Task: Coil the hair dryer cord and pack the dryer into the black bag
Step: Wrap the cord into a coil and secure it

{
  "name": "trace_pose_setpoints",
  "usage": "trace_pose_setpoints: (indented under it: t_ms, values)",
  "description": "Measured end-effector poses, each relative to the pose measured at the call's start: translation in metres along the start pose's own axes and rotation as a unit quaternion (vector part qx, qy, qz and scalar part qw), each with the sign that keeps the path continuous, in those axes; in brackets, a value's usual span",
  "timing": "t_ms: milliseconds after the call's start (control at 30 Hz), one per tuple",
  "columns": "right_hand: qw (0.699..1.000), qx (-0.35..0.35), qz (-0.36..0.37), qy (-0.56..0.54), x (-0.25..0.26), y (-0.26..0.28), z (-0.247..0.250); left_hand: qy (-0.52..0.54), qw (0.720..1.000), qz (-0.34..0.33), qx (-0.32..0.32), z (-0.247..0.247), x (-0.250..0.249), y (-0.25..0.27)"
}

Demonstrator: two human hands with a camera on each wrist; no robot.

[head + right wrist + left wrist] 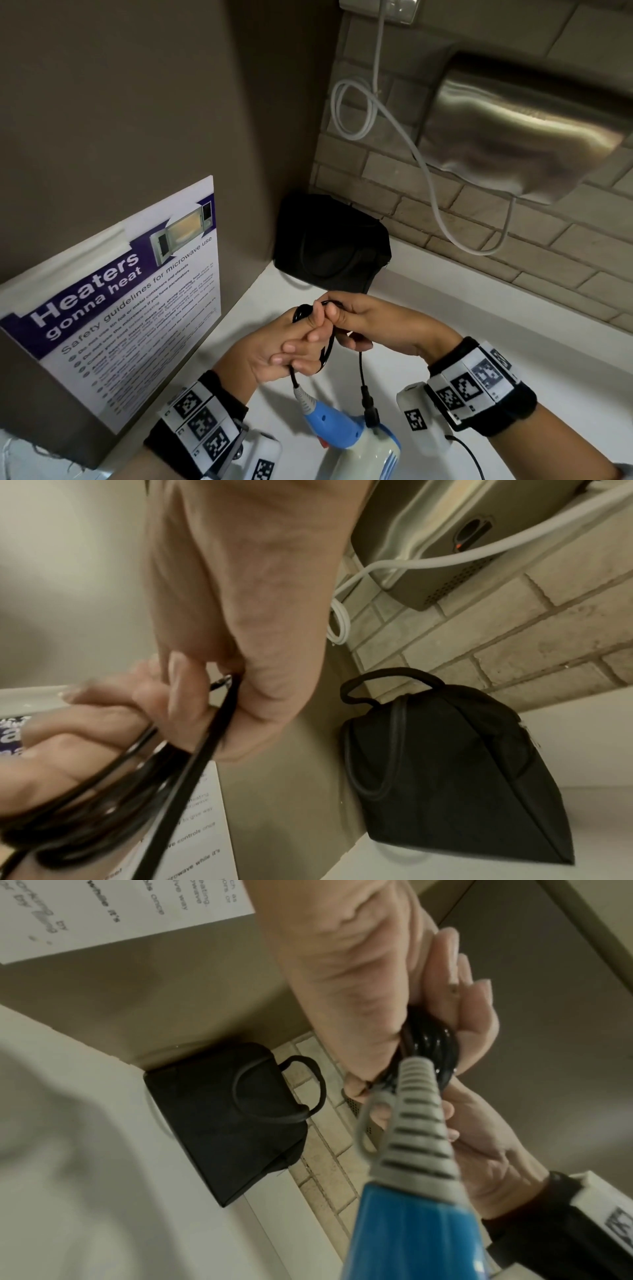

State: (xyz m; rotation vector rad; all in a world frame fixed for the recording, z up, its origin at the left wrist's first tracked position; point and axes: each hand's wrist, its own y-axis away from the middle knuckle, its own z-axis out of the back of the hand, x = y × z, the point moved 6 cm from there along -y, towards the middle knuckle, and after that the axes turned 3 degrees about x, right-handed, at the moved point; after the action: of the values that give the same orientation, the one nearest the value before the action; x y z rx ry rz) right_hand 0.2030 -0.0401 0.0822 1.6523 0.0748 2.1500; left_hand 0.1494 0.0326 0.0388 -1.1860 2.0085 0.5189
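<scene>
A blue and cream hair dryer [346, 435] lies on the white counter at the bottom of the head view, its ribbed grey strain relief [416, 1123] close to the left wrist camera. My left hand [284, 346] grips several loops of the black cord [327, 346], which show as a bundle [430, 1045]. My right hand [363, 322] pinches a strand of the cord [219, 715] at the top of the coil. The plug end [368, 401] hangs down over the dryer. The black bag [329, 246] stands in the corner behind my hands, with its handles [274, 1088] up.
A steel hand dryer [520, 130] hangs on the brick wall [445, 212] at right, with a white cable [404, 137] looping below it. A microwave safety poster [120, 294] covers the brown panel at left. The white counter [479, 308] runs to the right.
</scene>
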Motion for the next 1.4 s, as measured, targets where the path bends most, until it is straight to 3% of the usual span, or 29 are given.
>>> trace_pose_setpoints:
  t_ms: [367, 500, 667, 800, 967, 1033, 1200, 1400]
  values:
    - [0.989, -0.085, 0.038, 0.118, -0.003, 0.003, -0.005, -0.118, 0.992, -0.041, -0.035, 0.008, 0.0, 0.007]
    - [0.956, -0.143, 0.048, 0.25, 0.002, 0.007, -0.002, -0.2, 0.967, -0.084, -0.13, 0.011, -0.007, 0.01]
    - [0.927, -0.171, 0.039, 0.331, 0.008, 0.01, -0.002, -0.291, 0.9, -0.096, -0.309, 0.019, -0.013, 0.008]
    - [0.937, -0.177, 0.06, 0.297, 0.012, 0.014, -0.006, -0.331, 0.857, -0.109, -0.381, 0.015, -0.018, 0.009]
    - [0.994, -0.095, 0.06, -0.016, 0.015, 0.025, -0.015, -0.392, 0.813, -0.18, -0.391, 0.005, -0.028, 0.011]
    - [0.992, -0.072, 0.057, -0.084, 0.016, 0.026, -0.017, -0.392, 0.815, -0.174, -0.389, 0.007, -0.027, 0.009]
    - [0.973, -0.094, -0.023, -0.211, 0.0, 0.02, -0.015, -0.312, 0.867, -0.122, -0.37, 0.008, -0.021, 0.006]
    - [0.945, -0.151, -0.016, -0.291, -0.007, 0.017, -0.012, -0.155, 0.949, -0.095, -0.258, 0.012, -0.004, 0.005]
